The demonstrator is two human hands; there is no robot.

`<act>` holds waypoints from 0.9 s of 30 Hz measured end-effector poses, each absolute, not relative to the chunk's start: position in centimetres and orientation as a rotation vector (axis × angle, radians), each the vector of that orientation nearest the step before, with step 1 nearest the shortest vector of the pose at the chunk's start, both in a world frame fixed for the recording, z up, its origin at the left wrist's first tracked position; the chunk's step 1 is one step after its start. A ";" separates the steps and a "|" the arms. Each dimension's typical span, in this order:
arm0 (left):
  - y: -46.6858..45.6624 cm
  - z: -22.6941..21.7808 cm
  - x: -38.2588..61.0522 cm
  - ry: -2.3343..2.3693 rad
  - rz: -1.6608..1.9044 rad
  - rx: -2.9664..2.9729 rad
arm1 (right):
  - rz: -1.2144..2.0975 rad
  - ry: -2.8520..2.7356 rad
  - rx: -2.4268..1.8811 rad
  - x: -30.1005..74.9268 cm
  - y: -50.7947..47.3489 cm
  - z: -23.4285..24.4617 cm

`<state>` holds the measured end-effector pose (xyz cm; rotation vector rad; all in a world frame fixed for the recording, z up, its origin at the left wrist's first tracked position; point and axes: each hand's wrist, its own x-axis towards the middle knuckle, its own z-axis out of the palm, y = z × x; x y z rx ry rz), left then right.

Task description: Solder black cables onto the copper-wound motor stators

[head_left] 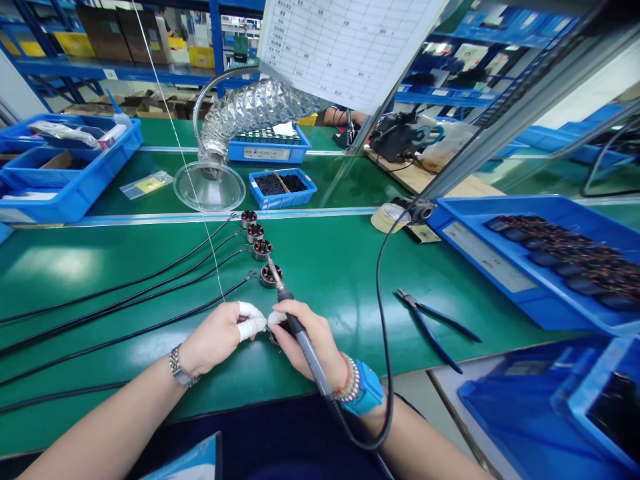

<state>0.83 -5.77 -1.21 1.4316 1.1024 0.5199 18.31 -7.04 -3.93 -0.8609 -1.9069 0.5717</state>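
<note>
My right hand (305, 337) grips a soldering iron (300, 333) like a pen, its tip reaching the nearest of several small motor stators (271, 275) lined up on the green mat, each with a black cable running left. My left hand (220, 333), with white finger cots on thumb and forefinger, pinches a thin solder wire (200, 220) that runs up and away. Both hands meet over a small dark part (274, 337) that is mostly hidden between them.
Blue-handled cutters (430, 320) lie to the right. Blue trays (540, 260) of stators fill the right side; blue bins (65, 173) stand at the left. A clear fume hood on a foil hose (210, 187), a small parts tray (283, 189) and tape roll (387, 217) sit behind.
</note>
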 end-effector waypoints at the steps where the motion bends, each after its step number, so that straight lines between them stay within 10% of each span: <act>1: -5.7 -1.4 0.9 1.109 0.529 1.428 | 0.603 -1.864 -0.887 18.2 -7.1 -4.1; 27: -5.3 -1.2 0.5 1.116 0.461 1.269 | 0.629 -1.916 -0.996 18.6 -6.7 -4.1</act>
